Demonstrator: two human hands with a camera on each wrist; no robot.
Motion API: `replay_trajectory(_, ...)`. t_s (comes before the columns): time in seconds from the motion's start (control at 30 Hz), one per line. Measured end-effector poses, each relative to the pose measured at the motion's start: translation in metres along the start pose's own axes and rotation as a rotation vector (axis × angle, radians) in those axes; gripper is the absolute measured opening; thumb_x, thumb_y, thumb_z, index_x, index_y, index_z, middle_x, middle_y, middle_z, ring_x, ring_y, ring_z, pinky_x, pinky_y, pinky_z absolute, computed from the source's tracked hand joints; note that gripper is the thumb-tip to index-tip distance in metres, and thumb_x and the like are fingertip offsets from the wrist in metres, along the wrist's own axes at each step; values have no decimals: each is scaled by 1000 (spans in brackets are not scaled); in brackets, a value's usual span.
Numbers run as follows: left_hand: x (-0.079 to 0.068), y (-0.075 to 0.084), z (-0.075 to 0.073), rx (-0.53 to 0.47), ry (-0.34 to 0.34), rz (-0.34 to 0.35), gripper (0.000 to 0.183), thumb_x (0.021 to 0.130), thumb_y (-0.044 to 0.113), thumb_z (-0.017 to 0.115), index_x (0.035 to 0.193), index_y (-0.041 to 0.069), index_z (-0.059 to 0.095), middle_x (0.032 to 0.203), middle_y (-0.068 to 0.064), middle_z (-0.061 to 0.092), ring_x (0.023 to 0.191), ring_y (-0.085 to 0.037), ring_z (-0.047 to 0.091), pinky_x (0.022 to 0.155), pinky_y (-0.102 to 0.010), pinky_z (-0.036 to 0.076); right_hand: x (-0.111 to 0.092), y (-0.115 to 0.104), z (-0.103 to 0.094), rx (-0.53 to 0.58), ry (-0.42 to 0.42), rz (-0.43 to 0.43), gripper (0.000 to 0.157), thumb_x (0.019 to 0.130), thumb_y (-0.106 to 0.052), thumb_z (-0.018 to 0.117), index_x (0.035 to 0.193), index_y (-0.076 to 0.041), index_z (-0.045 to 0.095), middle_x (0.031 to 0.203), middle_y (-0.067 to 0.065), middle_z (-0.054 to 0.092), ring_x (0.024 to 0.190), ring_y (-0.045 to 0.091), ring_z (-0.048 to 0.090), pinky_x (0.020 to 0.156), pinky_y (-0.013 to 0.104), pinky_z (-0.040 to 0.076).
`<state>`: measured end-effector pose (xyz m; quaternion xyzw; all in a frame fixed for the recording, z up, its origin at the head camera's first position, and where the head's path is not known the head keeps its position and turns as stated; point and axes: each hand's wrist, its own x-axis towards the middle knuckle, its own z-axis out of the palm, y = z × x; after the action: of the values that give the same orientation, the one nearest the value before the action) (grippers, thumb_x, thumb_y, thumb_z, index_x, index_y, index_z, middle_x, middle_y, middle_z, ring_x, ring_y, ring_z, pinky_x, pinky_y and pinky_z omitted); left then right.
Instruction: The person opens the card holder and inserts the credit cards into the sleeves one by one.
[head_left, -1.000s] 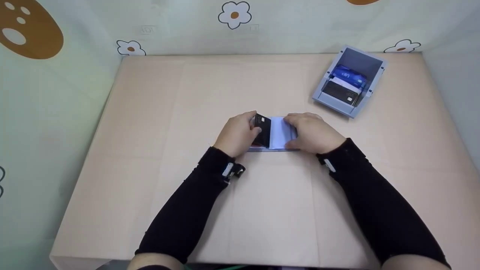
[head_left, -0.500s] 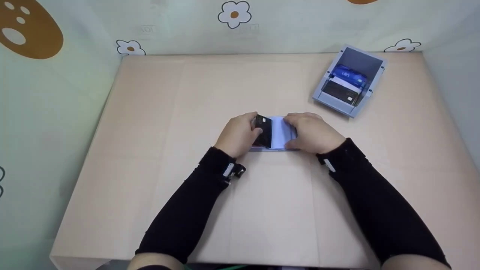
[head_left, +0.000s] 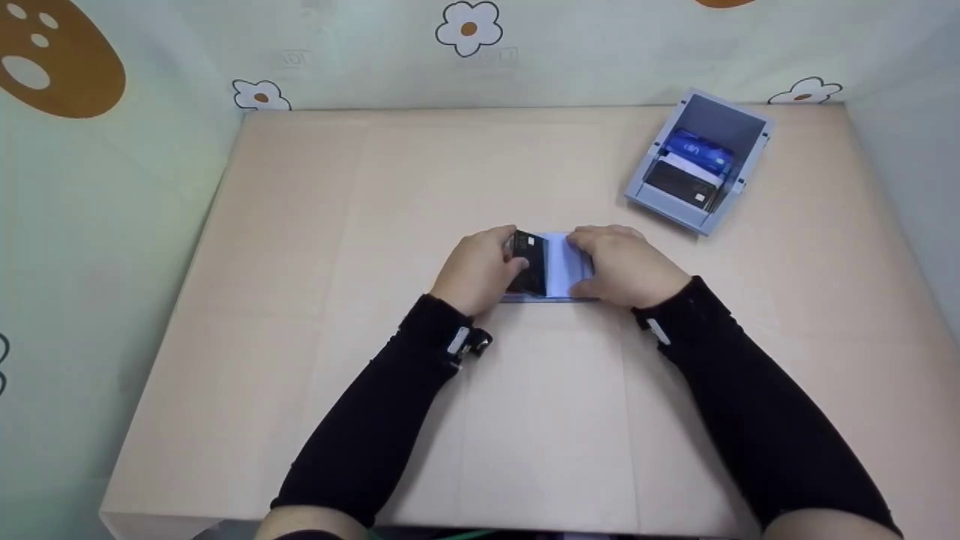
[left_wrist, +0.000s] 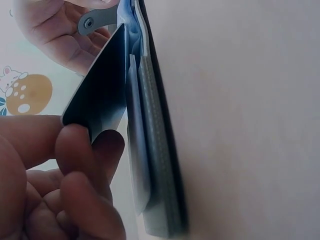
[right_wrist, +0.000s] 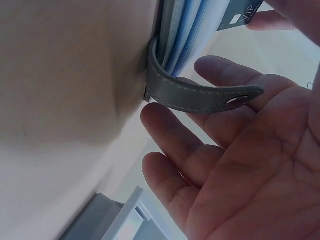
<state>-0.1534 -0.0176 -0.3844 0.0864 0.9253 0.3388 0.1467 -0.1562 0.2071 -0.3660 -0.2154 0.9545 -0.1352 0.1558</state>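
Observation:
A grey card holder with clear sleeves (head_left: pixel 564 270) lies opened out between my hands on the table. My left hand (head_left: pixel 474 271) pinches a black bank card (head_left: pixel 534 262) between thumb and fingers at its left side. In the left wrist view that card (left_wrist: pixel 102 82) slants, its far edge at the sleeve opening above the grey cover (left_wrist: pixel 162 150). My right hand (head_left: pixel 628 264) holds the sleeves, thumb and index finger spread across their right side. Beside its other fingers, the right wrist view shows the holder's snap strap (right_wrist: pixel 195 97) sticking out loose.
An open grey-blue box (head_left: pixel 664 211) stands at the back right of the table. Inside it are a blue card (head_left: pixel 697 152) and a black card (head_left: pixel 679 185). A beige cloth (head_left: pixel 375 187) covers the table, and patterned walls rise behind and at the sides.
My left hand has shifted slightly to the right with the black card, whose edge now covers more of the pale sleeve. My right hand has stayed in place.

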Motion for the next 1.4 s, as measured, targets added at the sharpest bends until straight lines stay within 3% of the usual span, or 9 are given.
replay_trajectory(0.5,1,3,0,-12,-15,-10,62,104,29,67,159,9,46,156,-12,57,146,-26,52,124,-41,39,0,0,0,-6,2,-5,75,85,-24,86,147,5,55,152,25,56,143,43,52,125,57,31)
replay_trajectory(0.63,0,4,-1,-2,-21,-1,60,106,26,64,160,8,45,148,-12,63,140,-25,58,123,-42,41,0,0,0,-5,2,-8,76,85,-24,87,147,5,55,153,25,56,143,43,52,125,58,31)
replay_trajectory(0.87,-1,5,-2,-16,-50,2,62,105,21,64,161,7,42,120,-5,71,116,-21,65,117,-40,46,-1,1,0,-9,9,-16,78,83,-24,88,147,5,55,153,26,55,143,43,52,125,57,32)
replay_trajectory(1.2,0,5,1,-21,-54,31,63,102,18,68,159,4,45,131,-10,70,126,-23,63,117,-41,46,-1,2,-1,-2,13,-23,84,80,-25,89,149,7,52,153,26,55,143,44,52,125,56,33)
replay_trajectory(1.4,-1,5,2,-49,-69,52,48,102,15,67,149,8,58,117,-6,74,104,-19,70,101,-37,55,0,1,0,7,-12,-16,88,81,-24,89,153,6,47,155,26,52,146,44,48,126,56,31)
